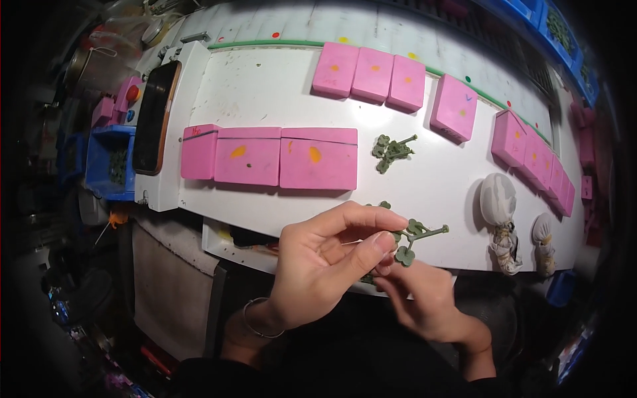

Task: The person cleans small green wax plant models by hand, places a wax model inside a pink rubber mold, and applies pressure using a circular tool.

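Note:
Above the near edge of the white table, my left hand (318, 262) pinches a small green sprig-like piece (417, 233) between thumb and forefinger. The piece has a straight stem pointing right and rounded, lobed leaf shapes. Just below and to the right, my right hand (424, 298) is closed, its fingertips close to the left thumb. Those fingertips are partly hidden, so I cannot make out what is in them. More green leaf shapes show behind the left fingers. A little heap of similar green sprigs (391, 152) lies farther back on the table.
Pink blocks (318, 162) stand in a row at left; more pink blocks (369, 76) line the back and right. A dark phone (157, 119) lies at left beside a blue bin (109, 162). Two cloth-wrapped, round-headed tools (497, 199) lie at right. A green-edged pale strip (292, 30) runs behind.

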Demonstrator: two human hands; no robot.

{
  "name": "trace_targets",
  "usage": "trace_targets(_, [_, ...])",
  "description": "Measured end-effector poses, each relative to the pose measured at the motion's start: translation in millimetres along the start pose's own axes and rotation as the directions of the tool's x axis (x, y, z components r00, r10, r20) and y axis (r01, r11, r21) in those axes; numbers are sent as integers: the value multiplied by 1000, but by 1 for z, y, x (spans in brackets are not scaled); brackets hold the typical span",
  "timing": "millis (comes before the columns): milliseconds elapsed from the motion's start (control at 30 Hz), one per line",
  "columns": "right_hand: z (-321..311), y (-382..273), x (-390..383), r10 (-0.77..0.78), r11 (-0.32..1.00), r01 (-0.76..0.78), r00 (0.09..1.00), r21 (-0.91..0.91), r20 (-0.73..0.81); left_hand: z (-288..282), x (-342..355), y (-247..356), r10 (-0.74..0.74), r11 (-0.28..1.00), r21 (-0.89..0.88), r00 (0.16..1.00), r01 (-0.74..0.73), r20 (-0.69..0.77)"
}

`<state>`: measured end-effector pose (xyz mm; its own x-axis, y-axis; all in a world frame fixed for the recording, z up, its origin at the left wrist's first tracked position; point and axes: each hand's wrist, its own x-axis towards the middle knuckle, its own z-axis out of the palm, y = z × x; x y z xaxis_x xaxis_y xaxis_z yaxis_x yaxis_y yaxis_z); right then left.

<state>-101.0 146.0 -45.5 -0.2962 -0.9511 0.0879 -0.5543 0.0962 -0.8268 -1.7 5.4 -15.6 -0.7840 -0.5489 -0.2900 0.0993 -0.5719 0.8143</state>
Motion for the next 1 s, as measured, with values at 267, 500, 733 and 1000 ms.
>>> trace_targets(267, [71,17,0,-90,930,191,947,-313,308,-23,1,-2,92,993,75,996,-90,-19])
trace_targets(500, [115,27,16,-105,883,265,916,-387,387,-50,-9,3,235,970,105,961,-221,-143])
trace_targets(733, [128,44,16,-101,947,228,880,-226,464,-42,-8,2,200,975,112,976,-190,-91])
trace_targets(1000, [-10,-25,31,-10,979,-57,946,-195,-325,-26,-3,13,45,969,246,997,-28,-63])
